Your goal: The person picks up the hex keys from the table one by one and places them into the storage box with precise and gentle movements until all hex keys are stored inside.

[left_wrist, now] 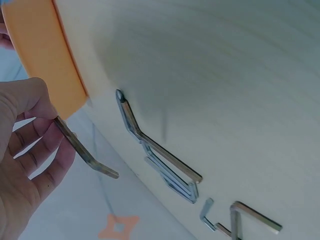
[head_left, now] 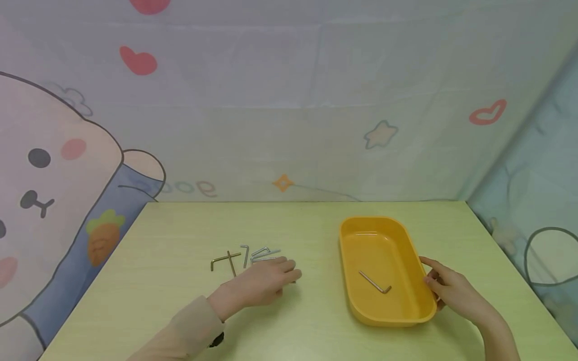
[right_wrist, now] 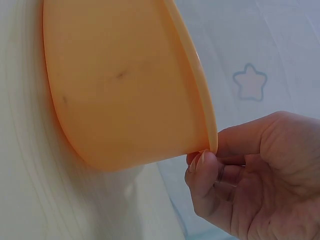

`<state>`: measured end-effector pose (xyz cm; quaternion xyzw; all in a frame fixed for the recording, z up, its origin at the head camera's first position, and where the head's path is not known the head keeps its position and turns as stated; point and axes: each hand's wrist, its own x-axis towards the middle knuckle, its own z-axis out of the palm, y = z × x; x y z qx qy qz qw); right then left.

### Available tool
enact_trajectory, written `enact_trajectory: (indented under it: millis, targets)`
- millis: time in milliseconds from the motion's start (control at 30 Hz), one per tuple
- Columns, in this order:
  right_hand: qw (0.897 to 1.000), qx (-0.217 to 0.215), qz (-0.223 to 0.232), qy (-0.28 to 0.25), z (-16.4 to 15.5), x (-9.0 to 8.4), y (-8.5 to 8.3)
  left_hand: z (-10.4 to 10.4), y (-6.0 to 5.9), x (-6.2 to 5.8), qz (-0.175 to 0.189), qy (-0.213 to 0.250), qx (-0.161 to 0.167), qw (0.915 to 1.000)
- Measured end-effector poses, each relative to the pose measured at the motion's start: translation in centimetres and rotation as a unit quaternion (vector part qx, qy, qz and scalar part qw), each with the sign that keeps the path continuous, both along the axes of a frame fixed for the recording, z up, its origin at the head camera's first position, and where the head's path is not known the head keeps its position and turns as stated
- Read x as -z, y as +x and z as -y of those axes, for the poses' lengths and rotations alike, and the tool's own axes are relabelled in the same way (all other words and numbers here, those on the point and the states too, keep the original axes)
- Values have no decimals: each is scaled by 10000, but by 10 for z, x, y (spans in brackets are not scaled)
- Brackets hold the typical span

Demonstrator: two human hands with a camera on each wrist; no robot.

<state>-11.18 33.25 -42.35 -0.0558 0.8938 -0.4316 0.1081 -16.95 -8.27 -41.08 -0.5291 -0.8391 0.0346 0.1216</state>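
In the left wrist view, my left hand [left_wrist: 27, 155] pinches a bronze-coloured hex key [left_wrist: 82, 150] between thumb and fingers, its bent end sticking out. The head view has that hand [head_left: 257, 284] over the table, left of the yellow tray [head_left: 384, 248]; the key is mostly hidden there. Beyond it lie several loose hex keys, silver ones [head_left: 265, 254] and bronze ones [head_left: 221, 258]. One hex key [head_left: 372, 282] rests inside the tray. My right hand [head_left: 458, 293] grips the tray's right rim, its thumb and fingers pinching the edge [right_wrist: 212, 127] in the right wrist view.
The pale wooden table [head_left: 180, 230] ends at a printed cloth backdrop [head_left: 253, 140] behind, with another cloth [head_left: 542, 200] along the right side. The tray's raised walls stand to the right of the loose keys.
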Motion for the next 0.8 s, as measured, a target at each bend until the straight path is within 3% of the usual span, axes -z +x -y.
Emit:
enact_trajectory:
  millis: [567, 800]
  targets:
    - [10000, 12, 13, 29, 0, -1, 0, -36, 5, -17, 176, 14, 177, 9997]
    - [10000, 18, 21, 33, 1, -2, 1, -51, 4, -24, 21, 52, 326, 9995]
